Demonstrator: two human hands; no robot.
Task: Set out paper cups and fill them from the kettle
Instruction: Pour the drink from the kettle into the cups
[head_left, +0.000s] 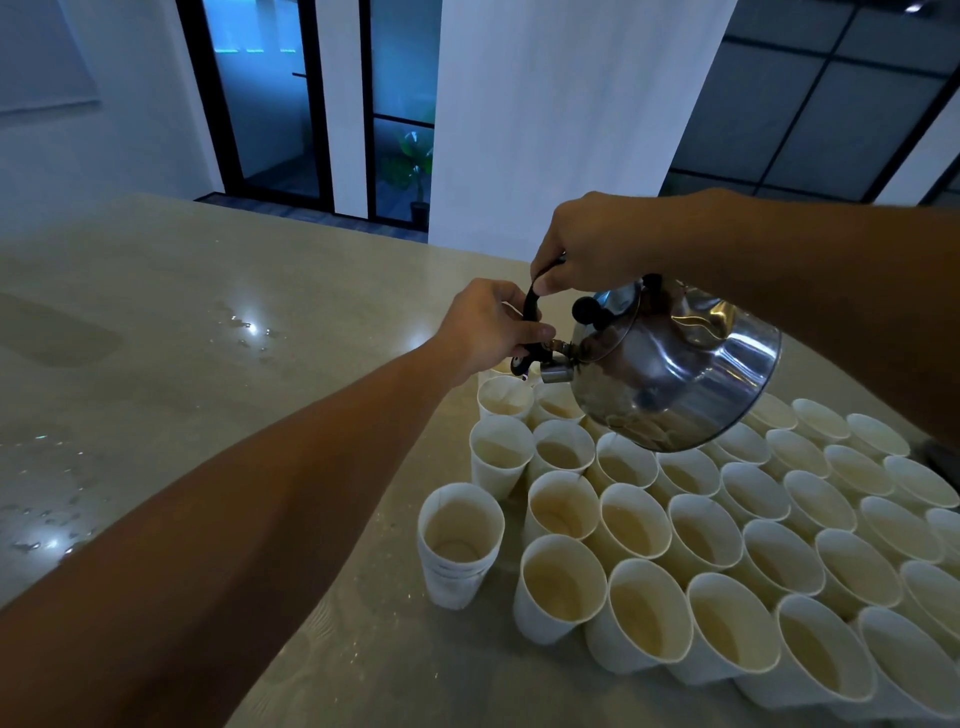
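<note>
A shiny steel kettle (675, 364) with a black lid knob is tilted leftward above the far end of a block of several white paper cups (639, 525). My right hand (587, 241) grips its black handle from above. My left hand (493, 325) pinches the black spout lever beside the short spout, which points down at the far cup (505, 397). Most cups in the block hold pale liquid. A small nested stack of cups (460, 543) stands apart at the block's left side. No stream is plainly visible.
The cups stand on a pale stone table (218, 322) with water drops and puddles at its left and centre. A white pillar (561, 104) rises behind the table's far edge. Dark glass doors and a potted plant (415, 166) lie beyond.
</note>
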